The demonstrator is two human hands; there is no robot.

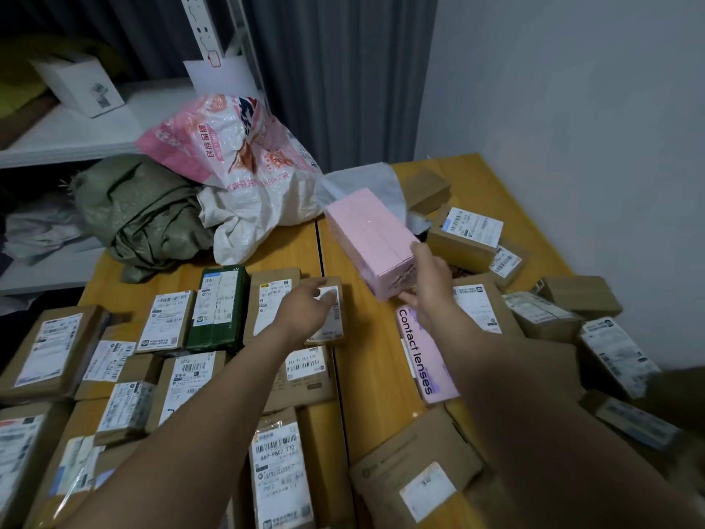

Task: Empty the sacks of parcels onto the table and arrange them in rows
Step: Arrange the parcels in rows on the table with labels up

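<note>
Gripping with the right hand (427, 278) the near end of a pink rectangular cardboard box (368, 238), fingers curled round it, box tilted and lifted off the yellow wooden counter (374, 368). Resting the left hand (305, 307), fingers straight and loose, flat on a small brown cardboard parcel with a white label (337, 322). Just left of the left hand: a dark green taped parcel (217, 311), then brown labelled parcels in rows (168, 322), more of them nearer, under the left forearm. Under the right wrist: a flat pink box printed "Contact lenses" (423, 360), lying on the counter. Right of the right hand: loose brown parcels in a heap (463, 238). Beyond the left hand: a pink-and-white woven plastic sack (236, 158) and an olive green woven sack (141, 211), both slumped at the counter's far end.
</note>
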